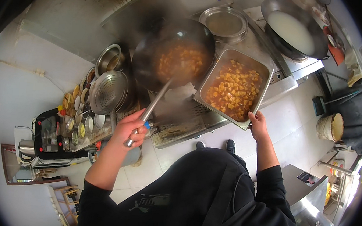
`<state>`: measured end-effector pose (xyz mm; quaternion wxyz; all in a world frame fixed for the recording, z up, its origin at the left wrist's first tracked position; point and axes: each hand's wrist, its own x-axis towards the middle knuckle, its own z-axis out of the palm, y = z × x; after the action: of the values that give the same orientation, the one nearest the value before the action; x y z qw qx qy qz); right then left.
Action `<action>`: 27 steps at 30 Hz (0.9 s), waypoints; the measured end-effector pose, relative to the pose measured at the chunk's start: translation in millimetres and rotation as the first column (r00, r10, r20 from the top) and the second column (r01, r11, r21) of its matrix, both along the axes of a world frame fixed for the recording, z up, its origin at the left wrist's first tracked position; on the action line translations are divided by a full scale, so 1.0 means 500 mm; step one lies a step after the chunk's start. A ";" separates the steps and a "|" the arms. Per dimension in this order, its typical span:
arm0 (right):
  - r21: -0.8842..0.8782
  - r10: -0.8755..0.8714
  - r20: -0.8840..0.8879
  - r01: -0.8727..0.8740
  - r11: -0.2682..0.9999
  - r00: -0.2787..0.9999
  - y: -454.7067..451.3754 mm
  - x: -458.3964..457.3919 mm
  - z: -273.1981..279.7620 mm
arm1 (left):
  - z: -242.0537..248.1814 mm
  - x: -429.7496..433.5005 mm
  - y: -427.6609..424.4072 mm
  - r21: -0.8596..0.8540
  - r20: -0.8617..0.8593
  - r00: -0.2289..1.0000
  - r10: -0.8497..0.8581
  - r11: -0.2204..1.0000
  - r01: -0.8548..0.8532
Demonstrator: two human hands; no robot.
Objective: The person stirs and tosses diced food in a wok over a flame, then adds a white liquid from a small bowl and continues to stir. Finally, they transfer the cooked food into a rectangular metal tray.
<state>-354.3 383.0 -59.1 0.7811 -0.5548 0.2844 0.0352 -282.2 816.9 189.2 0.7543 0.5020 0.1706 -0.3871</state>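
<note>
My left hand (pixel 132 130) grips the metal handle (pixel 156 101) of a cooking tool, whose head is hidden by steam and food in a large black wok (pixel 145 64). The wok holds cubed food in reddish-brown sauce (pixel 182 60). With my right hand (pixel 257 123) I grasp the near right corner of a deep rectangular stainless steel pan (pixel 267 84), thumb over the rim. Similar yellow-orange cubes in sauce (pixel 234 88) fill much of that pan. It is tilted beside the wok's right edge. A pale cloth (pixel 180 93) lies just below the wok.
Left of the wok are a perforated strainer (pixel 108 91), a metal bowl (pixel 103 60) and several seasoning containers (pixel 80 117). Behind the pan stands a round metal pot (pixel 224 22). A second wok with whitish liquid (pixel 291 31) is at upper right. The stove's front edge (pixel 179 138) runs before me.
</note>
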 end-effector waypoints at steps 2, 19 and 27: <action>0.008 -0.008 0.007 0.008 1.000 1.000 0.000 0.000 -0.002 | 0.031 -0.010 0.002 0.041 0.010 1.000 -0.004 0.999 0.003; 0.013 0.003 0.029 -0.004 1.000 1.000 -0.001 0.003 0.003 | 0.099 -0.108 -0.054 -0.047 0.043 0.975 -0.218 0.974 0.220; -0.029 -0.009 0.019 0.010 1.000 1.000 -0.003 0.004 -0.022 | -0.055 -0.121 -0.112 0.545 0.259 0.705 -0.660 0.702 0.458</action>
<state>-352.3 381.5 -70.1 0.7757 -0.5652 0.2802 0.0219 -342.5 760.9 161.8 0.4789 0.7599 -0.0854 -0.4313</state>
